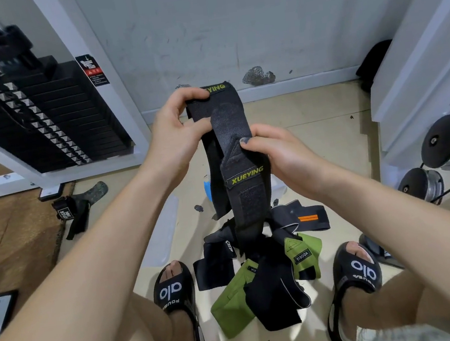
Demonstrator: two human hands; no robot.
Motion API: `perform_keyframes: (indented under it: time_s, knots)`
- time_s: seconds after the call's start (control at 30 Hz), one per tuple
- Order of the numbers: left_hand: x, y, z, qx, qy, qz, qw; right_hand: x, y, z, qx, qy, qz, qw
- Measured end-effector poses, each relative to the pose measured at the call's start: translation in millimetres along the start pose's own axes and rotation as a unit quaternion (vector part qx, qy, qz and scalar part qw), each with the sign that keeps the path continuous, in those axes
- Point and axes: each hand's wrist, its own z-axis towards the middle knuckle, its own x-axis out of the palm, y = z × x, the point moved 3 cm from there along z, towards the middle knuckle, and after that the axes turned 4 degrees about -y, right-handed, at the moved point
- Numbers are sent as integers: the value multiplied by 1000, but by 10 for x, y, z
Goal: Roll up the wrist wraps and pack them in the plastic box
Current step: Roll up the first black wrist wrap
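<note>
Tiled floor [327,142] beneath: your left hand [175,136] and right hand [281,158] both pinch black wrist wraps [230,130] (XUEYING-labelled), pile [261,278] below.

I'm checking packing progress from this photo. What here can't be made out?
Head view only:
- Clear plastic box: mostly hidden behind the black XUEYING wrist wraps; contents unseen.
- Right hand: fingers hidden behind the wraps.
- Pile of black and green wraps: overlapping, count unclear.

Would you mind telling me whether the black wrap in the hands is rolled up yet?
Not yet. The black wrap hangs unrolled between the left hand and right hand, its tail reaching the pile.
</note>
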Motion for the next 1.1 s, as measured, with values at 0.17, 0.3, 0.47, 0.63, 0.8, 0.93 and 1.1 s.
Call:
perform_keyframes:
  time_s: [0.17, 0.3, 0.47, 0.63, 0.8, 0.93, 1.1]
  knots:
    - [-3, 43, 26, -33, -5, -17, 999, 15, -24, -15, -21, 8, 12, 1000]
    - [50, 4, -23, -65, -7, -51, 997, 31, -24, -26, -28, 15, 28, 999]
    - [94, -3, -55, -82, -14, -65, 994, 41, -13, -25, -27, 6, 46, 999]
    - [119, -49, -70, -93, -10, -91, 991, 44, -6, -20, -29, 0, 48, 998]
    - [132, -67, -77, -101, -12, -102, 990, 44, 6, -17, -26, -8, 58, 998]
    - [138, -63, -90, -99, -1, -99, 990, 34, 25, -13, -24, -25, 57, 998]
    - [132, -40, -89, -91, 0, -90, 992, 27, 25, -19, -25, -33, 53, 998]
